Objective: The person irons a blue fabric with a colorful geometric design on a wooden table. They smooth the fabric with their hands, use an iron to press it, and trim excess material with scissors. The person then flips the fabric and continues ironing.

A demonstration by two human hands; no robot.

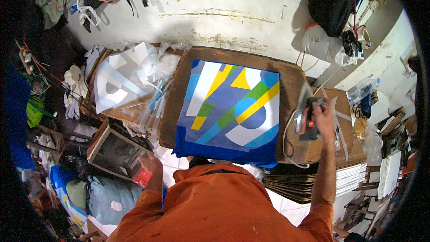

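My right hand (325,121) grips the handle of a clothes iron (307,126) at the right end of a brown padded board (292,74). The iron is tipped up, its metal soleplate facing left and an orange light showing on its body. Left of it lies a blue cloth (225,107) with a printed pattern of white, yellow, green and light blue shapes, its plain blue edge hanging over the board's front. My left hand (151,164) is low at the left, beside an open wooden box (100,141) and a red item (143,177). Whether its fingers hold anything is unclear.
A patterned translucent sheet (114,84) and clear plastic strips (154,102) lie left of the board. The iron's pale cord (285,141) loops beside it. Scissors (356,109) and a plastic bottle (364,89) sit at right. Stacked sheets (295,181) are below. Another person's hand (341,231) shows lower right.
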